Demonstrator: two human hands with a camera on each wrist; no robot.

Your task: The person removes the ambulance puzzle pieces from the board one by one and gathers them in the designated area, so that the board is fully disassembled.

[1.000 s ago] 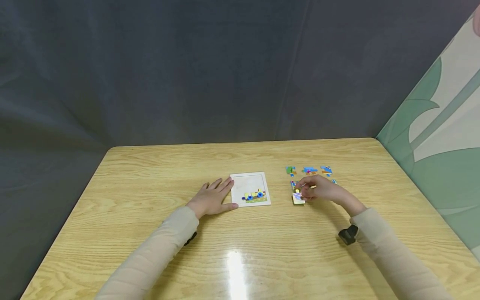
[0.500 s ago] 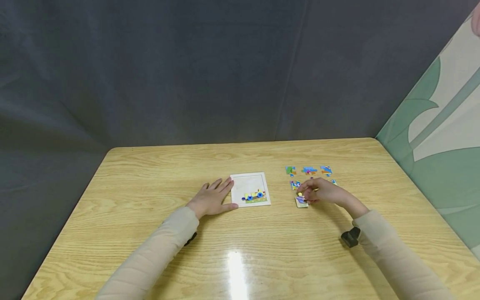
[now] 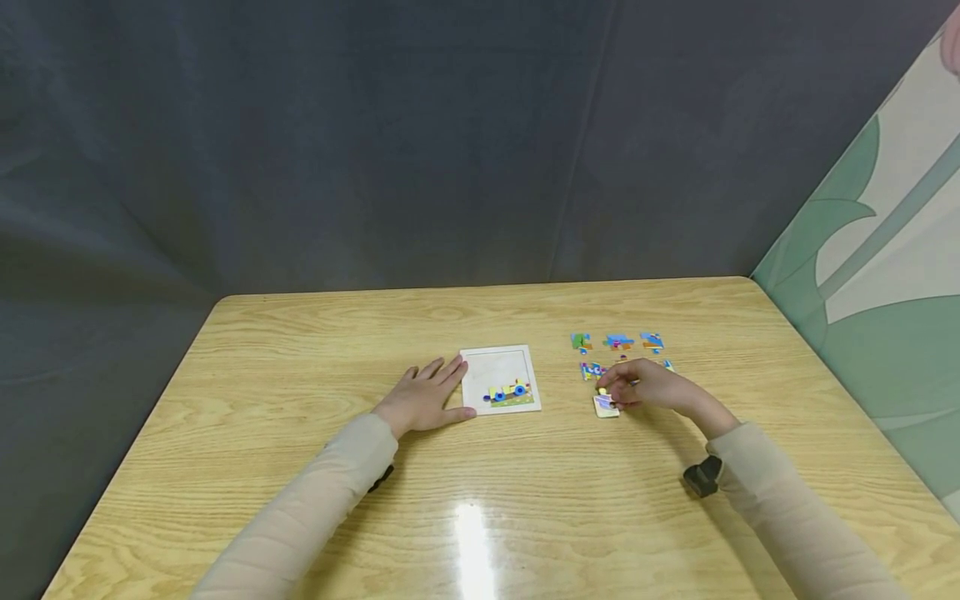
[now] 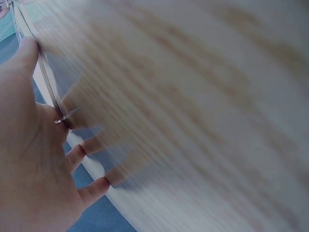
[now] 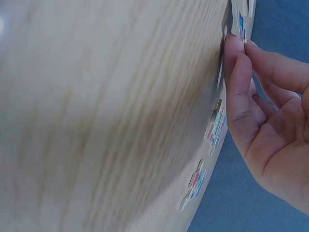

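Observation:
My right hand [image 3: 643, 388] pinches a jigsaw piece [image 3: 606, 407] with white, purple and yellow on it, close over the table. Thumb and fingertips meet on its edge in the right wrist view, where a blue bit of the piece [image 5: 242, 26] shows. Fingers spread, my left hand [image 3: 424, 400] lies on the table with its fingertips and thumb at the left rim of a white square puzzle tray [image 3: 535, 388]. Along the tray's lower right sit joined pieces [image 3: 512, 392] picturing a yellow vehicle with blue wheels; bare white backing fills the remainder.
Several loose jigsaw pieces lie in rows beyond my right hand, among them a green one [image 3: 581, 341], a blue-and-pink one [image 3: 619, 341] and a blue one [image 3: 652, 340]. My hand partly covers the nearer row. A dark curtain [image 3: 375, 150] hangs behind the wooden table [image 3: 337, 333].
My right hand has shifted a little to the right and toward me, carrying the pinched jigsaw piece, whose tilt has changed. The left hand and the puzzle tray stay where they were.

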